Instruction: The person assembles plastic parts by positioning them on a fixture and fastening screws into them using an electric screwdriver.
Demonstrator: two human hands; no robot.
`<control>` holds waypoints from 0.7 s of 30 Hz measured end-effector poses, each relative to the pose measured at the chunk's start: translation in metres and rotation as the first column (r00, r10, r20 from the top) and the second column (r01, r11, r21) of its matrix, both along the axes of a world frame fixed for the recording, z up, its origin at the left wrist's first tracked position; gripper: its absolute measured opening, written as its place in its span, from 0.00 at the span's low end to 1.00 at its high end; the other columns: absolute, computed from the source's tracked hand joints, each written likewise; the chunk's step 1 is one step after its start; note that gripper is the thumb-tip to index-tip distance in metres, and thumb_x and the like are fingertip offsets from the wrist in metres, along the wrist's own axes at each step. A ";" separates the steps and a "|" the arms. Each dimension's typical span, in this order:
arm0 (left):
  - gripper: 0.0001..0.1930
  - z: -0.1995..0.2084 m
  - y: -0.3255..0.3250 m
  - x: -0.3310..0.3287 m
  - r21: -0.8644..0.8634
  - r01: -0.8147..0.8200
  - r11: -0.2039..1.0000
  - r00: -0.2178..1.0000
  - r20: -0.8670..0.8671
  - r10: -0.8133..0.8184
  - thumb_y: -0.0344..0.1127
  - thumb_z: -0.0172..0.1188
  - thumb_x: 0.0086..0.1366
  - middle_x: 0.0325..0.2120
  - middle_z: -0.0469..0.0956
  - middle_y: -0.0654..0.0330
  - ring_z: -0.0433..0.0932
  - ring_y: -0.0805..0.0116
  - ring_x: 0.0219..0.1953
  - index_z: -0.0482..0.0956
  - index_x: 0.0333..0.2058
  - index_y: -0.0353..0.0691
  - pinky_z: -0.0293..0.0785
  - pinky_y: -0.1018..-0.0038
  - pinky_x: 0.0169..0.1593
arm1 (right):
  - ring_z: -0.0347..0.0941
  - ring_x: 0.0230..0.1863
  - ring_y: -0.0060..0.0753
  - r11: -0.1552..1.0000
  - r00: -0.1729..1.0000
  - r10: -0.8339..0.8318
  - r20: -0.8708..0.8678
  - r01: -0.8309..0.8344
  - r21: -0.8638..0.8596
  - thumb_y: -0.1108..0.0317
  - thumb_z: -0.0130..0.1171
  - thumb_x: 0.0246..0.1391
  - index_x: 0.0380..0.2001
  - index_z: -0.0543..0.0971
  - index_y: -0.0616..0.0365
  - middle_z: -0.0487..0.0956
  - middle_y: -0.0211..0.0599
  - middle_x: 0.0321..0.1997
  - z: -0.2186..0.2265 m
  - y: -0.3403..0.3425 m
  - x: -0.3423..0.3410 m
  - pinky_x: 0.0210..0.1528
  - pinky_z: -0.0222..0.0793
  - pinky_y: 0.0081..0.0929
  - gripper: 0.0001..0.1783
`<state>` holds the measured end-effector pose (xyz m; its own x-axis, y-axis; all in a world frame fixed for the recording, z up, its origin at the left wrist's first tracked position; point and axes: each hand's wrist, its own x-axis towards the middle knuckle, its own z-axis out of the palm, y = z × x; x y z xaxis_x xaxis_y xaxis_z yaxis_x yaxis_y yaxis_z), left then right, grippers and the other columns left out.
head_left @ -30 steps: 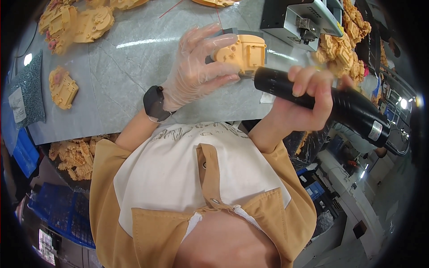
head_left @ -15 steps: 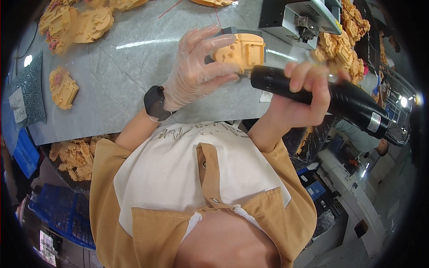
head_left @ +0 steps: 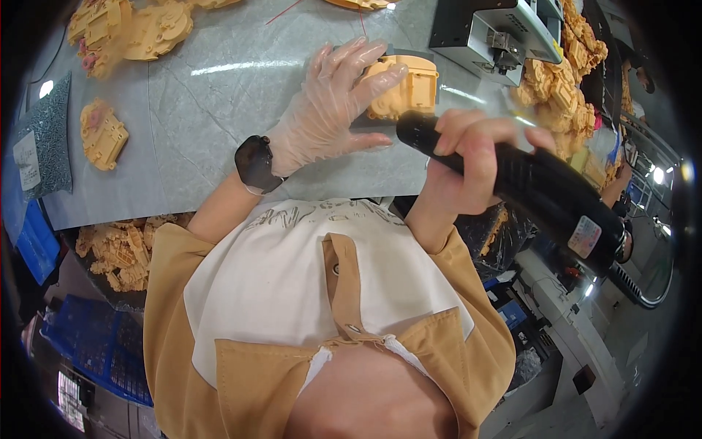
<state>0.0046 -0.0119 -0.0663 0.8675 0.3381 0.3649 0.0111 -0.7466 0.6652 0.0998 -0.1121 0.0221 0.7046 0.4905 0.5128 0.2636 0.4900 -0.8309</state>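
My right hand is wrapped round a black electric screwdriver, whose front end points at the near edge of a yellow-orange plastic housing. Its bit cannot be made out. The housing sits in a dark fixture on the table. My left hand, in a clear plastic glove, is spread beside the housing. Its index finger reaches over the housing's left side; whether it touches is hard to tell. The thumb points right, apart from the housing.
A black-and-silver machine stands behind to the right, beside a heap of orange parts. More orange housings lie at the far left, with a single one nearer. A bag of small metal pieces is at the left edge.
My left fingers have spread and the thumb has moved away from the housing. The screwdriver has tilted, its rear end swinging down and its front end shifting slightly left.
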 end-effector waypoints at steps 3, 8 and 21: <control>0.45 0.000 -0.001 0.000 0.000 0.004 1.000 1.000 -0.018 -0.004 0.52 0.70 0.39 0.57 0.56 0.55 0.53 0.52 0.60 0.60 0.58 0.52 0.49 0.50 0.60 | 0.66 0.16 0.30 0.996 0.998 0.000 0.061 0.006 -0.088 0.80 0.50 0.44 0.48 0.55 0.55 0.70 0.37 0.18 -0.003 -0.002 0.000 0.26 0.68 0.32 0.27; 0.46 -0.001 0.000 0.000 0.004 0.007 1.000 0.999 -0.053 -0.007 0.51 0.70 0.38 0.55 0.57 0.56 0.53 0.55 0.59 0.58 0.58 0.55 0.48 0.53 0.60 | 0.63 0.15 0.31 0.984 0.990 0.046 0.137 -0.021 -0.178 0.80 0.48 0.44 0.46 0.57 0.54 0.68 0.37 0.18 -0.001 -0.001 -0.002 0.26 0.67 0.34 0.25; 0.41 -0.004 0.000 0.004 0.023 -0.025 0.999 0.999 -0.037 0.026 0.45 0.71 0.40 0.48 0.62 0.60 0.57 0.60 0.56 0.62 0.55 0.55 0.50 0.53 0.59 | 0.68 0.18 0.23 0.975 0.974 0.082 0.212 -0.035 -0.218 0.83 0.61 0.40 0.38 0.59 0.58 0.74 0.33 0.19 -0.014 0.005 0.006 0.26 0.66 0.18 0.25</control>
<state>0.0091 -0.0114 -0.0699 0.8719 0.3525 0.3399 0.0550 -0.7603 0.6472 0.1061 -0.1075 0.0082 0.5540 0.6417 0.5304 0.4259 0.3290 -0.8428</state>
